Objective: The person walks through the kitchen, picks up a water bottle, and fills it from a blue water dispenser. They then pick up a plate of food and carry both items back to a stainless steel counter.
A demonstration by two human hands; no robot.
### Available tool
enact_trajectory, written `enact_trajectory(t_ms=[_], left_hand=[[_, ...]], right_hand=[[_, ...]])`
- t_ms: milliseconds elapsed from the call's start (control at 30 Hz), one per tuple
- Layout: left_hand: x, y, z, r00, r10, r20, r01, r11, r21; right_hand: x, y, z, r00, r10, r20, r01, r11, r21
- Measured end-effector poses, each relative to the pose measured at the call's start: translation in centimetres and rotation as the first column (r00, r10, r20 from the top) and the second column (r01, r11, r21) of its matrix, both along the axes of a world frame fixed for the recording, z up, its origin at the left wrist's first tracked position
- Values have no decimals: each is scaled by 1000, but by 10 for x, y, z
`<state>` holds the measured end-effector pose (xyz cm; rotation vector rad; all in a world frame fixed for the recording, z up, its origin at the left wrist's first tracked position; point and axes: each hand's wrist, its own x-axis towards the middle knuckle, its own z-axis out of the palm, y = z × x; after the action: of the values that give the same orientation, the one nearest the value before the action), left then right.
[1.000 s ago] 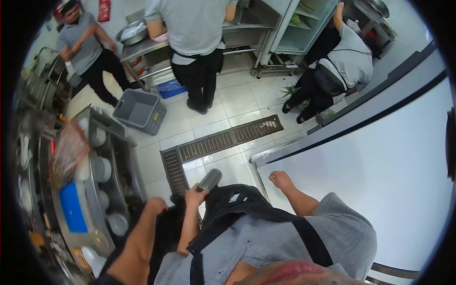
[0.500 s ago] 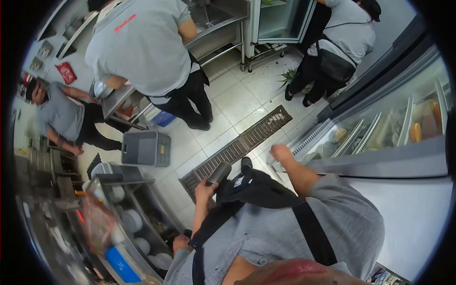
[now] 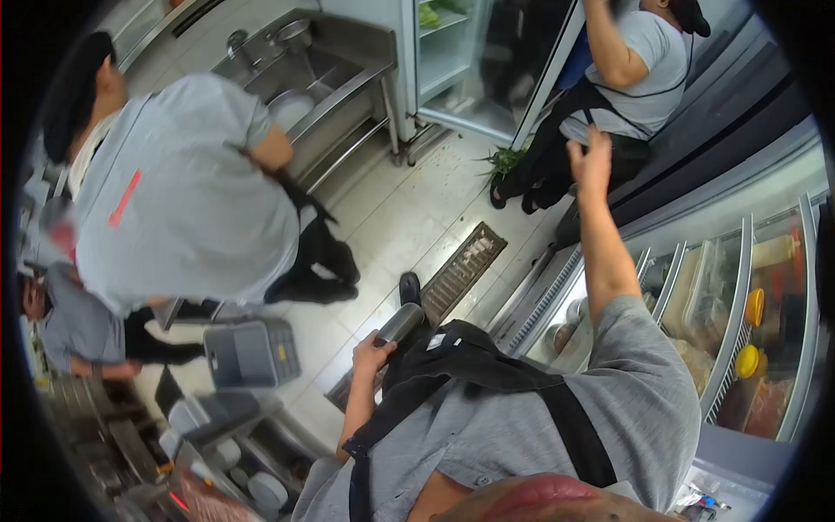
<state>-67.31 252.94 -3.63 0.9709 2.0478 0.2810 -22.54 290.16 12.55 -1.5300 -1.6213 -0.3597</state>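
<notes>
My left hand [image 3: 371, 351] is wrapped round a grey metal cylinder, like a tall metal cup [image 3: 401, 324], held at a tilt in front of my black apron [image 3: 474, 348]. My right arm stretches forward past the shelves of a fridge [image 3: 739, 287]. At its end my right hand [image 3: 592, 163] is raised with fingers extended and nothing seen in them. In this view it overlaps the dark bag of a person [image 3: 639, 70] farther off. Beside my right arm, the fridge shelves hold clear tubs, yellow-lidded containers [image 3: 750, 359] and packed food.
A person in a grey shirt [image 3: 187, 191] stands at the left, near a steel sink [image 3: 322, 74]. Another person [image 3: 83, 313] is behind them. A grey crate [image 3: 252, 355] stands on the floor. A glass-door fridge [image 3: 487, 61] stands open ahead, beside a floor drain grate [image 3: 465, 270].
My right hand has swung forward and up, away from the near shelves. The view has turned, showing more of the fridge and sink. My left hand keeps its hold on the metal cup.
</notes>
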Motion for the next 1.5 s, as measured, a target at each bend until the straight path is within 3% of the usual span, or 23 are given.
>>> enact_trajectory(t_ms=[33,133,233,333,400,433,500,533,567,667,733,767,800,867,900,967,1033,1067,1133,1300,1367,1433,1500], left_hand=[[-5,21,-4,999,-23,33,23,1000,-2],[-20,92,-5,991,-133,36,133,991,4],[-27,164,-2,963,-267,-31,268,963,24],[-27,237,34,925,-371,-82,373,928,1],[-25,278,38,893,-435,-112,437,900,-9],[-22,298,57,884,-460,-78,461,887,-9],[-15,330,64,855,-510,-96,515,856,45],[-10,344,65,840,-535,-91,542,836,83],[-3,350,66,834,-544,-92,551,831,76],[21,371,84,781,-613,-118,623,776,93],[29,373,68,784,-611,-110,621,775,115],[35,373,70,779,-621,-93,628,768,126],[39,373,72,781,-624,-40,625,777,80],[48,369,69,753,-654,-69,658,750,64],[51,366,65,727,-682,-83,686,725,56],[50,363,50,727,-683,-71,686,728,16],[51,359,42,699,-712,-58,712,701,-29],[51,358,40,690,-723,-39,720,691,-63],[52,359,41,678,-734,-47,730,679,-76],[46,367,53,654,-755,-42,750,655,-93],[48,371,61,627,-776,-64,776,630,-34],[52,381,70,598,-799,-71,799,600,-27],[62,394,87,536,-844,-27,844,537,-9]], right_hand=[[9,19,39,997,-75,28,68,974,215],[40,72,111,956,-264,130,199,905,376],[73,119,130,917,-385,104,397,906,-151],[70,114,124,879,-471,73,477,867,-144],[76,104,124,966,-245,-78,238,967,-89],[73,105,125,964,-255,-78,249,965,-83],[57,111,121,968,-245,50,235,960,151],[57,115,113,995,-94,16,94,994,-45],[57,114,108,971,-87,224,137,967,-215],[66,142,121,993,39,114,3,937,-349],[59,158,135,930,-109,352,29,974,225],[58,164,126,933,-112,342,33,973,228],[56,168,109,944,-15,329,-13,996,85],[33,160,96,967,157,200,-90,947,-308],[13,140,93,975,207,85,-129,832,-540],[-10,111,49,950,301,80,-228,848,-479],[-38,84,26,857,100,-506,-424,696,-580],[-49,85,15,853,106,-511,-433,691,-579],[-71,86,2,607,316,-730,-448,894,14],[-100,87,16,514,445,-733,-549,827,117],[-111,70,29,670,380,-638,-513,858,-28],[-113,65,27,684,413,-601,-512,859,8],[-113,52,38,735,403,-545,-557,818,-146]])
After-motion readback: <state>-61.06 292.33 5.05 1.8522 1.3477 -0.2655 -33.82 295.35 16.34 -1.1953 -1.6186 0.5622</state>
